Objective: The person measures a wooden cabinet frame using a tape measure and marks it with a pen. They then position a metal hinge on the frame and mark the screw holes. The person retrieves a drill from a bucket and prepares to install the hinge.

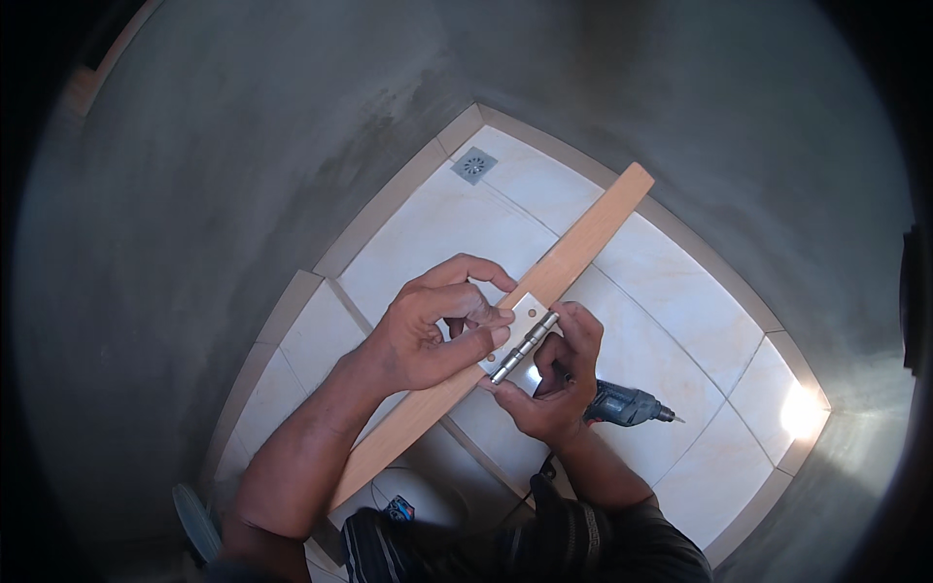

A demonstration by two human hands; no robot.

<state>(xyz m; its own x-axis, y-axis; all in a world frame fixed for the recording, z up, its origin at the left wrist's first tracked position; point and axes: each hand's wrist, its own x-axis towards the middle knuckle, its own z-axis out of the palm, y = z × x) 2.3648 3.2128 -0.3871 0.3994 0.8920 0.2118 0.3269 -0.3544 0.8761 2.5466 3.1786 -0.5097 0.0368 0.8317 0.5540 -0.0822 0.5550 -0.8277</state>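
A silver butt hinge (526,348) lies against a long, light wooden strip (591,236) that runs diagonally across the view. One leaf with screw holes rests flat on the wood, and the knuckle barrel lies along the strip's right edge. My left hand (437,325) is closed at the leaf, thumb and a finger pressed on its left side while the index finger reaches to the wood's far edge. From the right, my right hand (556,384) grips the barrel, thumb at the lower end and index finger at the upper. Its other fingers curl beneath.
A dark blue power drill (627,404) lies on the pale floor tiles (646,321) beyond my right hand. A square floor drain (474,166) sits in the far corner. Grey walls (321,126) enclose the space. A small blue item (398,508) is near my legs.
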